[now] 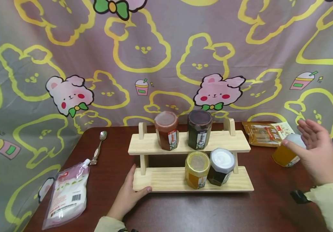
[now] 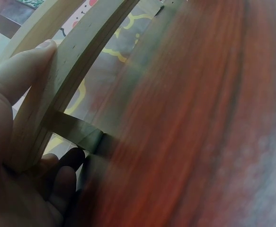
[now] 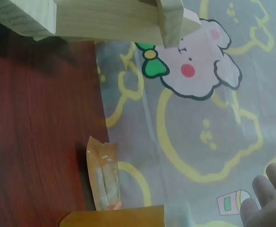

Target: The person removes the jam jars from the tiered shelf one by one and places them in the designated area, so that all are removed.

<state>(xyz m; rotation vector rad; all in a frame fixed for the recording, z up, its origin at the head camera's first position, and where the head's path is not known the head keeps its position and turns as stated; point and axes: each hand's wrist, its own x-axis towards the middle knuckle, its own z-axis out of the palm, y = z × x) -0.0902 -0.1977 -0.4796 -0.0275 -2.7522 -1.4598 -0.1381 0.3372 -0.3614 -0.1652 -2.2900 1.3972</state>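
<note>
A two-tier wooden shelf rack (image 1: 163, 177) stands on the table. My left hand (image 1: 127, 195) grips the left end of its lower board. In the left wrist view the thumb (image 2: 22, 68) lies against the wood and the other fingers curl round the end. My right hand (image 1: 317, 153), fingers extended, is beside an amber jar with a whitish lid (image 1: 283, 157); whether it touches the lid I cannot tell. On the upper board sit a reddish-brown jar (image 1: 166, 132) and a dark jar (image 1: 199, 132). The lower board bears a yellow jar (image 1: 196, 172) and a white-lidded dark jar (image 1: 221, 167).
A brown food packet (image 1: 263, 133) lies behind the amber jar. To the left are a spouted white pouch (image 1: 69, 195) and a spoon (image 1: 98, 149). A patterned curtain (image 1: 160, 61) hangs behind the dark red-brown table (image 1: 195, 211).
</note>
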